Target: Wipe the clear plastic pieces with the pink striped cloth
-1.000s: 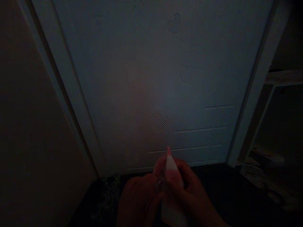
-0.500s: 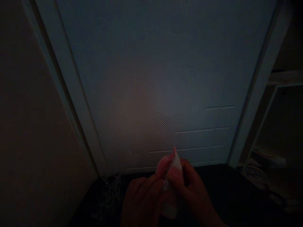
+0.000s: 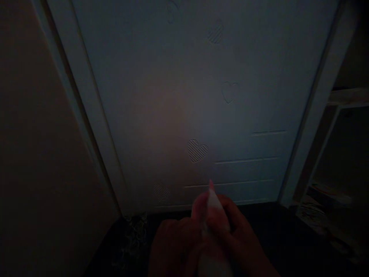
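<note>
A soft pink-and-white cloth piece (image 3: 215,207), pointed at its top, is held between my two hands at the lower middle. Its kind is hard to tell in the dim light. My left hand (image 3: 175,242) has its fingers curled in against the cloth's left side. On the other side my right hand (image 3: 236,231) grips the cloth, thumb lying across its front and fingers behind. A rounded pink part shows left of the pointed tip, with a gap between them. The lower white end hangs below my hands.
Small clear, shiny pieces (image 3: 134,234) lie on the dark surface at lower left. Ahead stands a pale panel (image 3: 138,115) with embossed hearts and lines. A brown wall (image 3: 34,154) is at left; shelves (image 3: 347,96) with papers (image 3: 328,194) are at right.
The cloth's lower white end shows more, and its right side has spread slightly to the right. Both hands keep hold of it. The camera view has shifted a little.
</note>
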Demonstrator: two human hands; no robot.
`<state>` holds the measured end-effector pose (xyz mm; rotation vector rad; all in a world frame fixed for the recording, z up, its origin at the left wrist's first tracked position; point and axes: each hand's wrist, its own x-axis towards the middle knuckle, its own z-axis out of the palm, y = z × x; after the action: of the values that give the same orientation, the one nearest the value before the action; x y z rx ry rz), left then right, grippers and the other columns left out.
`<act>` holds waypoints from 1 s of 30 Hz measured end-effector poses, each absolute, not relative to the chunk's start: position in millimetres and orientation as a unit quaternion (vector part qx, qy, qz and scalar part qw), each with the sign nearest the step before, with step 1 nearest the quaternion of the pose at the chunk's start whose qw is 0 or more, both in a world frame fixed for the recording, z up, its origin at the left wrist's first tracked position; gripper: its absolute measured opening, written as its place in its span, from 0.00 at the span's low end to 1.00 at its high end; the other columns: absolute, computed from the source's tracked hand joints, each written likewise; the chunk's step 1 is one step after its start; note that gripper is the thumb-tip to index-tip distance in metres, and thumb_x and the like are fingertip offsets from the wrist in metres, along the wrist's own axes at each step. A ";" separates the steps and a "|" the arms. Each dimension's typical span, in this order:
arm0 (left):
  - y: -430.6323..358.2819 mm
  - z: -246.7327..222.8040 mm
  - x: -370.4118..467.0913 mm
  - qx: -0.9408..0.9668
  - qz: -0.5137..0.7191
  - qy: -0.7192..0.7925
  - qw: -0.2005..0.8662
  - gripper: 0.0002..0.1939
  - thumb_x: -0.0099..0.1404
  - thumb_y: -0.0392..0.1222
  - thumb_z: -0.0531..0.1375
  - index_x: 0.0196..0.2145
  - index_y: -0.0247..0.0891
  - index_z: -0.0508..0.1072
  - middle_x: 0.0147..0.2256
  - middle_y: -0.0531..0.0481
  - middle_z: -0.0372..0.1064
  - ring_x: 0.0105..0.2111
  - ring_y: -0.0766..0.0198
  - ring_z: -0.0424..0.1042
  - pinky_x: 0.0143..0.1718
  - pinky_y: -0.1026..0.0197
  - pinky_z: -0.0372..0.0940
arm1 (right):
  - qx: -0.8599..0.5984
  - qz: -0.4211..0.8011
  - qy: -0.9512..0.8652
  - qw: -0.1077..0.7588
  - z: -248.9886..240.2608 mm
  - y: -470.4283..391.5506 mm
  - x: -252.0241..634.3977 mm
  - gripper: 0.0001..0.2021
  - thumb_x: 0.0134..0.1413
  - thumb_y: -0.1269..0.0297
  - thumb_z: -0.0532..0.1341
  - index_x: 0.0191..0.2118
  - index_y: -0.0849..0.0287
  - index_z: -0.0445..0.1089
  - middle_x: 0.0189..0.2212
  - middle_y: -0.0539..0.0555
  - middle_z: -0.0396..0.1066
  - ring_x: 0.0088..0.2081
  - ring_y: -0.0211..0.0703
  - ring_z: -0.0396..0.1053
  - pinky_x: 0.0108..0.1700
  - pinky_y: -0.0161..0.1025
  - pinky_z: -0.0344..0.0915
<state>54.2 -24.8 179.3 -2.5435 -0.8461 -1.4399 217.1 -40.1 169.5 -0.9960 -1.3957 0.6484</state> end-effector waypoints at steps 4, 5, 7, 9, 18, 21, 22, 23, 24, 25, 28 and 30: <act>-26.6 176.8 52.9 -0.819 -0.483 -0.310 0.019 0.15 0.70 0.52 0.49 0.35 0.44 0.71 0.27 0.53 0.75 0.25 0.65 0.73 0.27 0.63 0.65 | -0.432 0.276 -0.607 0.608 173.0 -41.4 213.6 0.08 0.58 0.57 0.57 0.40 0.53 0.68 0.38 0.52 0.74 0.37 0.44 0.71 0.39 0.36 0.67; -26.6 176.4 51.7 -0.815 -0.484 -0.317 0.018 0.14 0.69 0.52 0.50 0.35 0.44 0.71 0.27 0.53 0.74 0.25 0.65 0.72 0.26 0.63 0.65 | -0.433 0.281 -0.607 0.605 173.9 -41.6 212.8 0.09 0.59 0.56 0.57 0.40 0.53 0.69 0.37 0.52 0.74 0.37 0.43 0.71 0.39 0.36 0.67; -26.2 176.3 49.0 -0.810 -0.488 -0.323 0.027 0.14 0.69 0.52 0.51 0.36 0.44 0.71 0.27 0.54 0.75 0.25 0.64 0.73 0.26 0.63 0.65 | -0.436 0.293 -0.607 0.596 175.1 -41.8 211.9 0.10 0.60 0.55 0.55 0.39 0.54 0.69 0.36 0.52 0.74 0.36 0.44 0.71 0.38 0.36 0.67; -25.9 177.1 46.7 -0.813 -0.490 -0.312 0.039 0.13 0.69 0.52 0.51 0.38 0.44 0.71 0.28 0.53 0.75 0.26 0.64 0.73 0.27 0.63 0.65 | -0.436 0.303 -0.607 0.591 175.0 -41.8 211.9 0.10 0.60 0.55 0.55 0.39 0.54 0.68 0.35 0.53 0.74 0.36 0.44 0.72 0.37 0.37 0.67; -29.1 188.1 52.5 -0.823 -0.480 -0.295 0.071 0.15 0.71 0.50 0.47 0.38 0.43 0.70 0.28 0.53 0.76 0.26 0.65 0.75 0.30 0.64 0.67 | -0.409 0.333 -0.597 0.605 170.1 -41.4 211.5 0.08 0.59 0.57 0.57 0.40 0.54 0.69 0.34 0.52 0.75 0.33 0.42 0.72 0.33 0.33 0.68; -30.6 191.4 54.1 -0.830 -0.475 -0.279 0.091 0.16 0.72 0.50 0.45 0.39 0.42 0.69 0.29 0.53 0.76 0.27 0.66 0.75 0.31 0.64 0.67 | -0.406 0.331 -0.593 0.612 170.9 -41.3 210.7 0.08 0.58 0.57 0.58 0.40 0.53 0.69 0.34 0.51 0.75 0.33 0.41 0.72 0.33 0.32 0.68; -30.9 191.6 54.1 -0.832 -0.472 -0.276 0.098 0.16 0.72 0.49 0.45 0.39 0.42 0.68 0.29 0.53 0.76 0.27 0.66 0.75 0.31 0.64 0.67 | -0.407 0.330 -0.591 0.614 171.3 -41.2 210.3 0.08 0.59 0.57 0.57 0.40 0.53 0.69 0.33 0.51 0.75 0.33 0.41 0.72 0.33 0.32 0.68; -31.1 191.1 53.9 -0.832 -0.471 -0.275 0.104 0.15 0.72 0.49 0.45 0.39 0.42 0.68 0.29 0.53 0.76 0.28 0.66 0.75 0.32 0.64 0.67 | -0.411 0.328 -0.588 0.615 171.6 -41.3 209.7 0.08 0.59 0.57 0.57 0.39 0.53 0.69 0.32 0.51 0.75 0.32 0.41 0.72 0.32 0.32 0.68; -31.2 190.3 53.6 -0.831 -0.470 -0.277 0.109 0.15 0.72 0.48 0.45 0.39 0.42 0.68 0.30 0.52 0.77 0.29 0.65 0.75 0.32 0.64 0.67 | -0.416 0.323 -0.583 0.619 171.6 -41.3 209.1 0.09 0.58 0.56 0.57 0.38 0.54 0.69 0.32 0.51 0.75 0.31 0.41 0.72 0.32 0.33 0.68; -31.0 189.2 53.1 -0.828 -0.472 -0.280 0.113 0.14 0.72 0.48 0.46 0.40 0.42 0.68 0.30 0.52 0.77 0.29 0.65 0.75 0.32 0.63 0.67 | -0.422 0.318 -0.577 0.623 171.4 -41.4 208.6 0.09 0.58 0.56 0.57 0.38 0.54 0.69 0.31 0.51 0.74 0.31 0.41 0.71 0.32 0.33 0.68; -29.6 186.6 50.5 -0.828 -0.468 -0.287 0.111 0.12 0.71 0.47 0.48 0.41 0.41 0.67 0.31 0.51 0.77 0.29 0.65 0.75 0.33 0.63 0.68 | -0.424 0.323 -0.568 0.628 169.7 -41.5 207.6 0.09 0.56 0.56 0.59 0.37 0.55 0.69 0.30 0.50 0.74 0.30 0.41 0.71 0.30 0.33 0.67; -28.0 186.6 48.2 -0.839 -0.453 -0.280 0.116 0.11 0.71 0.46 0.48 0.42 0.41 0.67 0.31 0.52 0.77 0.29 0.65 0.76 0.34 0.63 0.69 | -0.419 0.333 -0.567 0.626 168.5 -41.5 207.6 0.09 0.56 0.56 0.59 0.38 0.54 0.68 0.30 0.50 0.74 0.30 0.41 0.70 0.30 0.32 0.67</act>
<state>48.2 -28.0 186.6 -2.4558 -0.8186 -1.3265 207.6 -41.5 168.5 -0.9616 -1.3013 0.7647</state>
